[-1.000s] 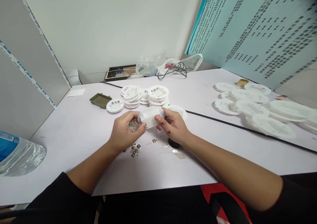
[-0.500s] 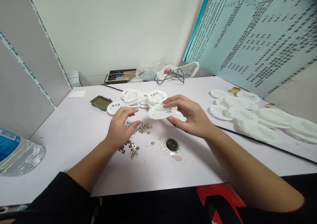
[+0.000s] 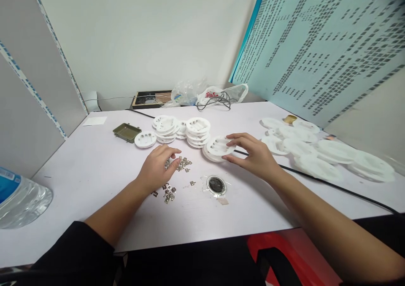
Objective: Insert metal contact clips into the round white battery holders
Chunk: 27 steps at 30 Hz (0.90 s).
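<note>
My right hand (image 3: 249,153) pinches the right edge of a white round plastic battery housing (image 3: 218,144), thumb below and fingers above. The housing lies on top of a similar white housing (image 3: 209,156). My left hand (image 3: 159,165) hovers over small silvery metal contact pieces (image 3: 183,163), its thumb and forefinger apart, with nothing visible between them. The hand partly hides the scattered pieces. More white housings with small metal parts stand in stacks (image 3: 198,128) behind the hands, and a single housing (image 3: 145,139) lies to their left.
An olive-green open box (image 3: 126,132) sits at the back left. More white discs (image 3: 316,151) spread over the right side, beside a black cable (image 3: 303,175). A round dark-centred piece (image 3: 217,185) lies near the front. A water bottle (image 3: 23,199) stands at far left.
My right hand has lowered the white housing, moving slightly right, onto the one beneath it. My left hand has moved slightly down and stays over the metal pieces.
</note>
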Each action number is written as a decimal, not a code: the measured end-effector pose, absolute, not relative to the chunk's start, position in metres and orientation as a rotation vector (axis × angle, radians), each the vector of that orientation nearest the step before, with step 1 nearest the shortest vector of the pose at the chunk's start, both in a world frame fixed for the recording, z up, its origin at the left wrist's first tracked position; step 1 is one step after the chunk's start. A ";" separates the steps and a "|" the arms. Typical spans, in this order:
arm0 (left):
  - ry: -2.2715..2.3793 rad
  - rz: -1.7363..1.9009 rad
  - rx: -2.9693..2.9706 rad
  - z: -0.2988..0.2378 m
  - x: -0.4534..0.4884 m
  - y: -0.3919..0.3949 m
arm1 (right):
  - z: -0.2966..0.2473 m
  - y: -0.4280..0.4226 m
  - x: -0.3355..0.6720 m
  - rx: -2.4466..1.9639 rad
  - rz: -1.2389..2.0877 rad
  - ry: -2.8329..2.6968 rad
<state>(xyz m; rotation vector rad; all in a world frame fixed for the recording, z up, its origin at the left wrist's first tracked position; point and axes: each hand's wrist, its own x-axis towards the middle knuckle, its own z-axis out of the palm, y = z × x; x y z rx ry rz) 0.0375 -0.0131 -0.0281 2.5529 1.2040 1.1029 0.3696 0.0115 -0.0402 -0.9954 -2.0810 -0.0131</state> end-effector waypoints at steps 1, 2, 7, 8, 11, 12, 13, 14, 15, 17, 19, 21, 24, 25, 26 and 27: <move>1.208 1.092 2.548 -0.028 0.037 -0.013 | -0.042 0.013 0.369 -1.001 -0.016 -2.083; 1.209 1.086 2.547 -0.028 0.037 -0.013 | -0.043 0.015 0.368 -1.009 -0.012 -2.085; 1.208 1.091 2.560 -0.030 0.037 -0.012 | -0.048 0.015 0.366 -1.051 0.085 -2.124; 1.210 1.090 2.561 -0.031 0.037 -0.012 | -0.048 0.014 0.366 -1.063 0.103 -2.141; 1.204 1.094 2.564 -0.032 0.037 -0.012 | -0.046 0.013 0.369 -1.090 0.137 -2.176; 1.199 1.096 2.565 -0.033 0.037 -0.012 | -0.043 0.013 0.371 -1.100 0.132 -2.169; 1.195 1.099 2.565 -0.033 0.037 -0.012 | -0.040 0.014 0.376 -1.123 0.112 -2.153; 1.193 1.102 2.566 -0.032 0.037 -0.012 | -0.036 0.015 0.382 -1.165 0.071 -2.128; 1.193 1.103 2.568 -0.032 0.037 -0.012 | -0.031 0.016 0.390 -1.236 0.007 -2.091; 1.187 1.105 2.575 -0.031 0.037 -0.012 | -0.022 0.019 0.409 -1.473 -0.193 -2.022; 1.180 1.103 2.580 -0.031 0.037 -0.012 | -0.015 0.021 0.427 -1.830 -0.386 -1.960; 1.173 1.095 2.586 -0.031 0.037 -0.012 | -0.012 0.022 0.439 -2.159 -0.421 -1.940; 1.163 1.073 2.587 -0.032 0.038 -0.013 | -0.017 0.024 0.441 -2.419 -0.356 -1.987; 1.160 1.065 2.587 -0.032 0.039 -0.013 | -0.020 0.025 0.439 -2.441 -0.349 -1.999; 1.158 1.058 2.587 -0.032 0.039 -0.013 | -0.023 0.026 0.436 -2.443 -0.352 -2.006; 1.157 1.054 2.587 -0.032 0.039 -0.013 | -0.026 0.027 0.434 -2.437 -0.358 -2.010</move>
